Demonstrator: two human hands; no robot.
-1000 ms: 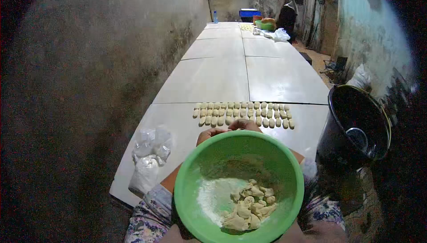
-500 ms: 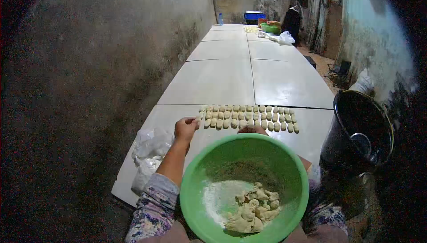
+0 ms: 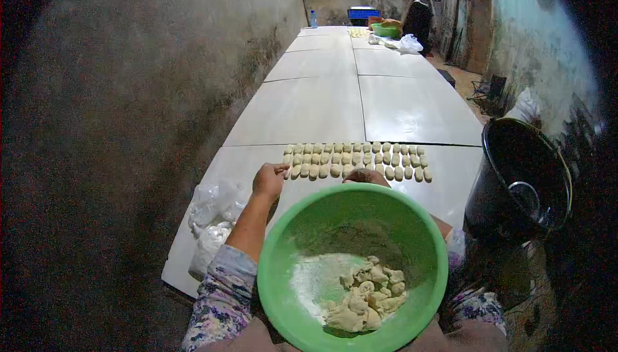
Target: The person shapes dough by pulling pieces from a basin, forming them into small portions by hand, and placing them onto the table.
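Short rows of small, pale, oval dough pieces [image 3: 335, 158] lie across the near part of the white table. At the left end of these rows is my left hand [image 3: 268, 180], its thumb and fingers pinched on a small dough piece [image 3: 286, 175] low over the table. My right hand [image 3: 367, 176] is at the front row, just beyond the rim of a green basin [image 3: 269, 275]; its fingers are mostly hidden. Inside the basin sit a heap of torn dough lumps [image 3: 367, 297] and a patch of white flour [image 3: 312, 287].
Clear plastic bags [image 3: 212, 229] with white contents lie left of my forearm. A large black bucket [image 3: 479, 204] stands at right. Far along the table [image 3: 309, 110] are a green bowl [image 3: 386, 31], white bags [image 3: 409, 44] and a bottle [image 3: 313, 19]. A dark-clothed person [image 3: 418, 20] stands there.
The view has tilted slightly downward, so the table and dough rows appear higher. My left hand stays at the left end of the rows, and my right hand shows a little more above the basin rim.
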